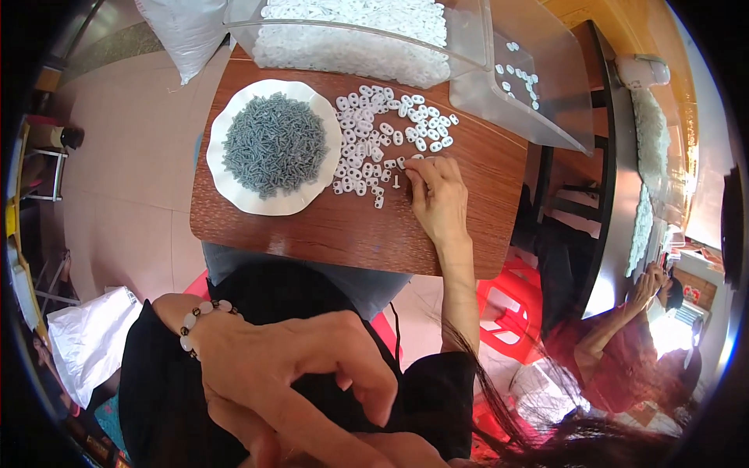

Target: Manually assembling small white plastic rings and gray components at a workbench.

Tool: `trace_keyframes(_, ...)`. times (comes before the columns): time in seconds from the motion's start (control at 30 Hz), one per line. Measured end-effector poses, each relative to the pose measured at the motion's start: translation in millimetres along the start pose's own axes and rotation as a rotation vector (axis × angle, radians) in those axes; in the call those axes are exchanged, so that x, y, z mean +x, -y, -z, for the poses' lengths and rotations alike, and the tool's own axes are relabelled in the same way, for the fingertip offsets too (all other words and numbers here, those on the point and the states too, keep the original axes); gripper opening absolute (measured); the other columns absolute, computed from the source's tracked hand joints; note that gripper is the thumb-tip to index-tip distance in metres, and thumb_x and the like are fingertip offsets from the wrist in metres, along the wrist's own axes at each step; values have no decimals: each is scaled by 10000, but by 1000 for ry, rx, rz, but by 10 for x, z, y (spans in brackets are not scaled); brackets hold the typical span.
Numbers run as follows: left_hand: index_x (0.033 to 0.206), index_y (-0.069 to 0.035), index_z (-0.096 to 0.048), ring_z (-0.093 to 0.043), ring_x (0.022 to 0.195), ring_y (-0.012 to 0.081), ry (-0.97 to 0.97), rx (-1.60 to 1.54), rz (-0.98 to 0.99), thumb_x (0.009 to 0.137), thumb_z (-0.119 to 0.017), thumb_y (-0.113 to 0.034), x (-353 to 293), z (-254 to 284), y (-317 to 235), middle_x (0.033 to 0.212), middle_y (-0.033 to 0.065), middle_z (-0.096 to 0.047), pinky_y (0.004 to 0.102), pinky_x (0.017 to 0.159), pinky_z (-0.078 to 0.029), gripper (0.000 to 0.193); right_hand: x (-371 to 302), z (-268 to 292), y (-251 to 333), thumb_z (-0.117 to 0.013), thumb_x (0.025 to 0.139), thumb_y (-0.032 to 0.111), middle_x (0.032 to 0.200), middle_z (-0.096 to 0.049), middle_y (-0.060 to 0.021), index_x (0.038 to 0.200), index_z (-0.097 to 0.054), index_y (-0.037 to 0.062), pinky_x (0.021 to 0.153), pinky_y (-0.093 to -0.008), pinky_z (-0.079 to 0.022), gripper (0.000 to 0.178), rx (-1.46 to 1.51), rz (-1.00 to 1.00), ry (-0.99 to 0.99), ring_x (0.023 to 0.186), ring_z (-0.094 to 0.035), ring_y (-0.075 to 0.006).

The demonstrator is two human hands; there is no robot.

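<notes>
On the wooden-topped table, my right hand (pixel 441 195) is at the right edge of a spread of small white oval plastic pieces with two holes (pixel 359 144). Its thumb and forefinger are pinched together on one of these pieces, mostly covered by the fingertips. Just left of the thumb stands a small white T-shaped pin (pixel 396 182). Close to the camera, my left hand (pixel 289 366), with a beaded bracelet at the wrist, is raised off the table. Its fingers are loosely bent and apart, and nothing shows in them. A white scalloped plate (pixel 221 183) holds a heap of small grey pins (pixel 275 144).
A clear bin (pixel 468 39) full of white pieces stands at the table's far edge. Beside it, a tilted clear bin (pixel 499 105) holds a few. Red stools (pixel 511 308) are right of the table. Another person (pixel 616 359) works at a bench on the far right.
</notes>
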State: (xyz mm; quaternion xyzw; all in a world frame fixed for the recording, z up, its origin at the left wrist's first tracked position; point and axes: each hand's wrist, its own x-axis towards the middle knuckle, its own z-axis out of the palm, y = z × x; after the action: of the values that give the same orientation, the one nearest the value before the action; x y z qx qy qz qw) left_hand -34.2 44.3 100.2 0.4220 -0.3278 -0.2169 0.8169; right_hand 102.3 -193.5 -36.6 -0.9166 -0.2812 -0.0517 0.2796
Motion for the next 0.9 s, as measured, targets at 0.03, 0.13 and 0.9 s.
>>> trace_keyframes(0.03,918,-133,-746,-583,888,236,-44,-24,-121,918,-540,-524,1,-17,42,1041,164,-547,319,743,-475,443,8,-7,0,-670,791,21,792,-598,-67,968,-691,88,686,-361,-475,191,-12,-4,16,793,-562,-257)
trace_keyframes(0.13,922,-130,-745,-577,863,237,-64,-112,-242,935,-521,-510,-28,-23,81,1037,172,-531,326,747,-481,441,29,-6,12,-671,781,17,792,-584,-52,1016,-699,112,686,-356,-477,254,-35,-2,32,803,-557,-243)
trace_keyframes(0.9,878,-47,-614,-584,869,292,-336,1570,318,741,-654,-67,617,960,1051,897,106,-571,401,693,-500,143,-357,123,-13,-701,833,32,768,-582,11,915,-661,40,639,-207,-419,92,386,-354,-220,682,-508,-72)
